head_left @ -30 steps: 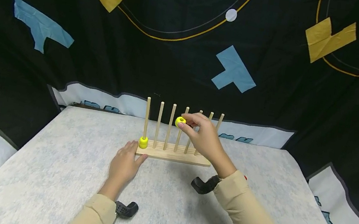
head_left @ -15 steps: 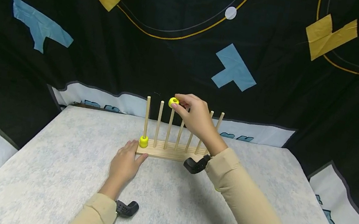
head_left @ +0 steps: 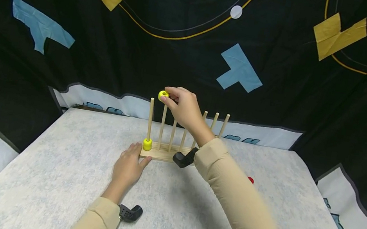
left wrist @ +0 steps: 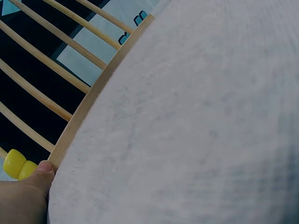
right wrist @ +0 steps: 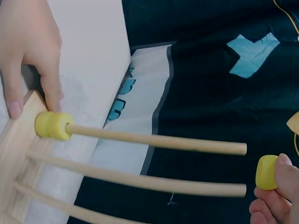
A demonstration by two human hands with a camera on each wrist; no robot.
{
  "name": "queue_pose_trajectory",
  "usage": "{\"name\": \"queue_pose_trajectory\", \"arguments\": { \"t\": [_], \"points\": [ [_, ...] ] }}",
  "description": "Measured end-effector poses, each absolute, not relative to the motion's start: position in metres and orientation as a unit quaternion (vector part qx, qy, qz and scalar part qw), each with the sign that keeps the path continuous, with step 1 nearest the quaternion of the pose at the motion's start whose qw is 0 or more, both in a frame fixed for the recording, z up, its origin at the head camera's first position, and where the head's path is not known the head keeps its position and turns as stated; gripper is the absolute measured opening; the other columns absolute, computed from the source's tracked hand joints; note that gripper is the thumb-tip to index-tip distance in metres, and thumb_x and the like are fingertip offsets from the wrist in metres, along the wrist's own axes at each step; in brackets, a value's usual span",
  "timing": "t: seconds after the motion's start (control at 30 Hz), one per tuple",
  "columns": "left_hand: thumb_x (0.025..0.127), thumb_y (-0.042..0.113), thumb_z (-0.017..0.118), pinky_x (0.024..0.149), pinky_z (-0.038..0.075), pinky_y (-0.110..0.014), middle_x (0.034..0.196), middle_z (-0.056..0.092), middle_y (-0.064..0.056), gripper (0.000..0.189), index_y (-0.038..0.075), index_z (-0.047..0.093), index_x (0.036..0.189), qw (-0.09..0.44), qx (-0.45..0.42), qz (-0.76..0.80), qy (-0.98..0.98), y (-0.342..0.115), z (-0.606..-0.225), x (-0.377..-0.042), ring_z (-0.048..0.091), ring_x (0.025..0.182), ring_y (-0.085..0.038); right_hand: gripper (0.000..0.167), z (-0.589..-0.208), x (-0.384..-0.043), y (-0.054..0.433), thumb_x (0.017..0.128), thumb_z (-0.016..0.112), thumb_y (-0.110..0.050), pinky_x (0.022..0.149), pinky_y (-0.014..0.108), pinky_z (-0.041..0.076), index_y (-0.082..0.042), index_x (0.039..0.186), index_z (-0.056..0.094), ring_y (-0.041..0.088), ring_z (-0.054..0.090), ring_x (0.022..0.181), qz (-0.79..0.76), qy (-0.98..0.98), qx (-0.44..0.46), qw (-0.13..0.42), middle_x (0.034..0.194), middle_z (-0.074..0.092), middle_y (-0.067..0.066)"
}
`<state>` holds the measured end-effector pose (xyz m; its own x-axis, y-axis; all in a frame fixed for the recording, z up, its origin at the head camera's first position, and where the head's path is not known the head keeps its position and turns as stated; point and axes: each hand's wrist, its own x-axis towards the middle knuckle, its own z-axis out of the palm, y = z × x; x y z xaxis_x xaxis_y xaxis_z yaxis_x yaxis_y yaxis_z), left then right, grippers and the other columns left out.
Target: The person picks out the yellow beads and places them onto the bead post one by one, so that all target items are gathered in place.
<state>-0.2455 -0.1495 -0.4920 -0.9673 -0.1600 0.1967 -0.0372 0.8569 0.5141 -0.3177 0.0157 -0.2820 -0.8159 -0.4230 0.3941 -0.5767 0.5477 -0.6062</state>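
My right hand (head_left: 184, 108) pinches a yellow bead (head_left: 163, 95) between thumb and fingertips, its hole facing up. In the head view the bead is right over the top of the second peg (head_left: 162, 127) from the left. The right wrist view shows the held bead (right wrist: 266, 172) just off the tips of the first two pegs. Two yellow beads (right wrist: 53, 125) are stacked at the bottom of the leftmost peg (right wrist: 159, 140). My left hand (head_left: 127, 165) rests at the left end of the wooden base (head_left: 166, 156), fingers extended, the thumb (left wrist: 44, 166) against its front edge.
Several more pegs, such as the rightmost peg (head_left: 224, 125), stand along the base. A red piece (head_left: 251, 179) lies on the table (head_left: 53, 174), partly behind my right sleeve. A dark curtain (head_left: 162, 67) hangs behind the table.
My right hand has carried the yellow bead up and to the left, from near the middle pegs, past the third peg, to the second. The left hand has stayed at the base.
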Motion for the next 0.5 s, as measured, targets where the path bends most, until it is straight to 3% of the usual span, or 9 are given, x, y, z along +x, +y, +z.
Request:
{"name": "queue_pose_trajectory", "arguments": {
  "t": [0.5],
  "points": [
    [0.098, 0.045, 0.060, 0.114, 0.037, -0.060, 0.154, 0.043, -0.020, 0.070, 0.003, 0.041, 0.150, 0.116, 0.055, -0.264, -0.956, -0.149, -0.493, -0.246, 0.037, 0.145, -0.039, 0.043, -0.278, -0.318, -0.011, 0.098, 0.062, -0.031, 0.100, 0.026, 0.054, -0.011, 0.136, 0.061, 0.017, 0.060, 0.121, 0.340, -0.893, 0.287, 0.070, 0.133, 0.062, 0.004]
  ]
}}
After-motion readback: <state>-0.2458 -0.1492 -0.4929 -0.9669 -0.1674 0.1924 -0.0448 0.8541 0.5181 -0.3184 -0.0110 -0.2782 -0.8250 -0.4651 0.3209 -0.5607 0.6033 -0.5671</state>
